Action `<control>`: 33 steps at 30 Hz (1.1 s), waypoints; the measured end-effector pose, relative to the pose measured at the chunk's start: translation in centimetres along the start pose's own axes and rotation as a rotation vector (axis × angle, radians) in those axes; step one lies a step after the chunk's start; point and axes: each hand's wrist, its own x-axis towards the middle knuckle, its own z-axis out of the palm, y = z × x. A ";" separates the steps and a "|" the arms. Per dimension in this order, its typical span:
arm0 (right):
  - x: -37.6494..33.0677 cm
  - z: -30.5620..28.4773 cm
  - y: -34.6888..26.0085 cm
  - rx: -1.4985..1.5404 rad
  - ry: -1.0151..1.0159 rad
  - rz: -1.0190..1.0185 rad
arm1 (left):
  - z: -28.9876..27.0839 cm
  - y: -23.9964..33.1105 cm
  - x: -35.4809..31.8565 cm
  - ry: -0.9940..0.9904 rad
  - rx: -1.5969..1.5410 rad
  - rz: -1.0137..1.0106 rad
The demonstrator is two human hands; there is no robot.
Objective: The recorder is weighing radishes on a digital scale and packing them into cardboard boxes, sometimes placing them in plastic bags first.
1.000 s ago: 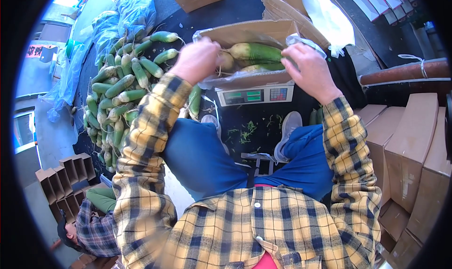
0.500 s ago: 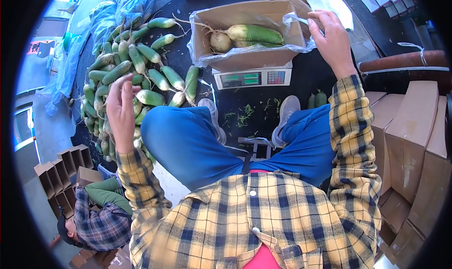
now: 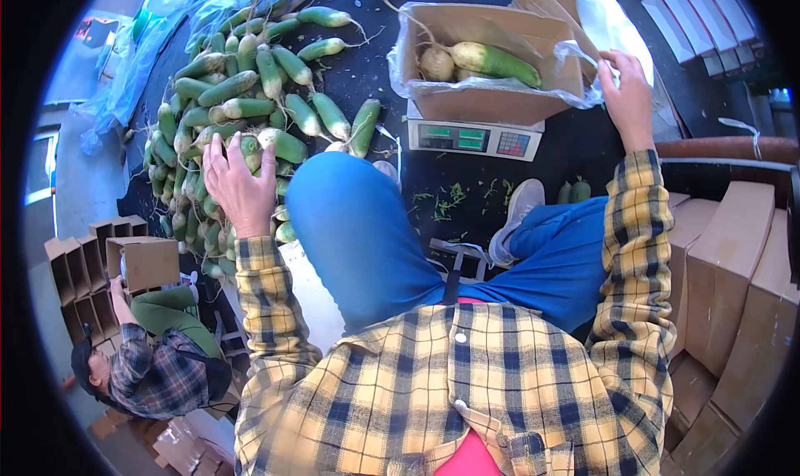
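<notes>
Left hand [image 3: 236,184] open, fingers spread over radish pile [image 3: 242,101]; right hand [image 3: 627,92] pinching box's plastic liner [image 3: 575,76].

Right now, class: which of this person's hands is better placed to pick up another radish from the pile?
Left. The left hand is spread over the pile of radishes, while the right hand is at the plastic liner of the box.

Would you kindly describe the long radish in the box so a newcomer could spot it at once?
Find the plastic-lined cardboard box sitting on the digital scale. Inside lie two radishes; the long radish lies on its side, green fading to pale, unlike the round whitish radish left of it.
</notes>
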 end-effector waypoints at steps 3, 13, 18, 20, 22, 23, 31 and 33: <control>0.0 -0.1 0.4 -0.065 -0.077 0.016 | 1.2 -0.8 -1.7 -0.049 0.122 -0.036; 0.0 -1.1 -0.4 -0.073 -0.217 0.043 | 10.1 -3.7 -6.2 -0.410 -0.104 -0.251; 0.2 -1.4 -1.5 -0.090 -0.265 0.031 | 18.3 -4.2 -10.6 -0.623 -0.661 -0.467; 0.4 -1.4 -1.9 -0.105 -0.265 0.121 | 19.4 -3.4 -11.5 -0.734 -0.647 -0.474; 0.3 -1.3 -2.0 -0.111 -0.271 0.143 | 19.7 -2.8 -12.2 -0.784 -0.544 -0.428; 0.2 -1.3 -1.9 -0.122 -0.247 0.133 | 19.6 -2.5 -12.1 -0.864 -0.503 -0.428; 0.6 -1.5 -3.0 -0.163 -0.313 0.105 | 21.5 -1.9 -12.9 -0.683 -0.513 -0.440; 0.8 -1.2 -3.4 -0.143 -0.325 0.131 | 23.1 -2.0 -13.9 -0.705 -0.695 -0.476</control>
